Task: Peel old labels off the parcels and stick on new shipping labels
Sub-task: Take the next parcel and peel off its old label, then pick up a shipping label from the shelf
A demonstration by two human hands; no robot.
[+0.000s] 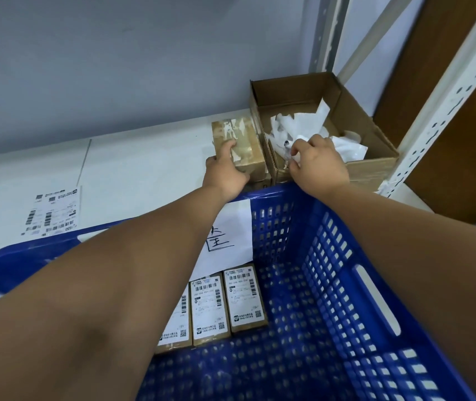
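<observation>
3 barcode-labelled parcels (209,310) in blue crate (332,256)

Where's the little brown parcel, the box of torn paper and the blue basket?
Brown parcel (249,146): head view, its taped top face.
Cardboard box (288,94): head view, its inner back wall.
Blue basket (326,256): head view, its slotted right wall.

Crate (332,285): blue plastic, smooth, slight gloss.
Parcel (249,146) beyond crate: brown cardboard under glossy tape (239,127) (torn white paper scraps (236,154)).
Box (288,94) beyond crate: matt cardboard.
Labels (306,123) in box: crumpled white paper.
</observation>
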